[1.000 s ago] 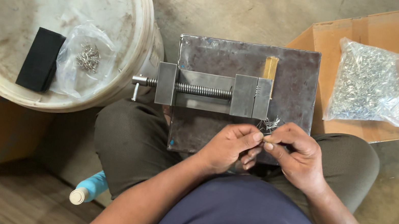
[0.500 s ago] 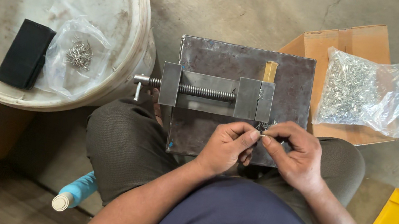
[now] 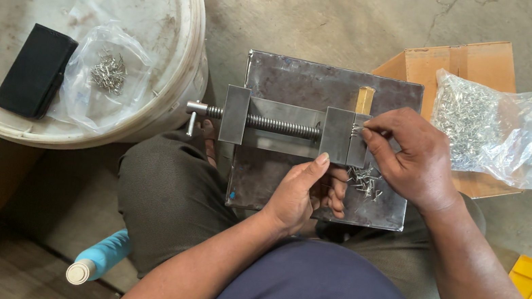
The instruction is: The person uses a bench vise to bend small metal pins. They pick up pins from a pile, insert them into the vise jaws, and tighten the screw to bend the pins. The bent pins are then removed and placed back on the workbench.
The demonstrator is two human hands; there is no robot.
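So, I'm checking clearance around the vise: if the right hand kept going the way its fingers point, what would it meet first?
Probably the vise's jaw block: the right hand points left with its fingertips already at it, though depth is unclear.

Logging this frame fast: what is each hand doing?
Left hand: curled beside the grey metal vise, holding nothing visible.
Right hand: fingers pinched at the vise; contents cannot be told.
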